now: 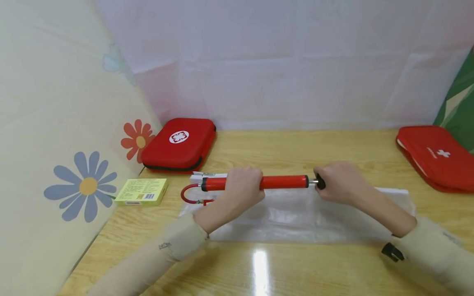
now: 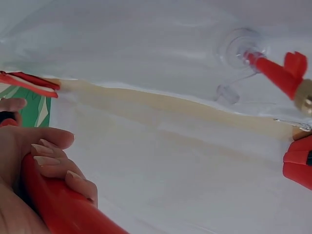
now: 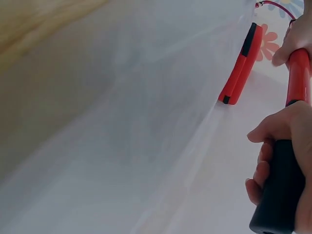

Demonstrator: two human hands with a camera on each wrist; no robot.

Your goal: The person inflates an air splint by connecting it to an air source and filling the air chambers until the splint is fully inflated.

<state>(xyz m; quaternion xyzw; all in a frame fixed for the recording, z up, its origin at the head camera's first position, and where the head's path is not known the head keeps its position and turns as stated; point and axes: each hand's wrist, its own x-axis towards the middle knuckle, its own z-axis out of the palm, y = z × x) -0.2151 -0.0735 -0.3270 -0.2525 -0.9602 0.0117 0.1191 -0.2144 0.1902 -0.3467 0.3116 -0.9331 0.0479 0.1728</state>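
A red hand pump [image 1: 285,181] lies level across the middle of the head view. My left hand [image 1: 242,187] grips its barrel, and my right hand [image 1: 340,183] is wrapped around the black handle [image 3: 280,187] at the other end. A short length of metal rod shows between barrel and handle. From the pump's left end curves a red hose [image 1: 187,194]. Its red nozzle [image 2: 278,73] sits in the clear valve [image 2: 242,48] of a transparent plastic inflatable [image 1: 292,213], which is spread on the table beneath the pump. A small clear cap hangs beside the valve.
At the back left stands a red hard case [image 1: 181,144] with a white emblem. A yellow-green box [image 1: 142,191] lies in front of it. On the right is a red pouch [image 1: 440,158] with a white cross. A pale sheet [image 1: 281,70] hangs behind the table.
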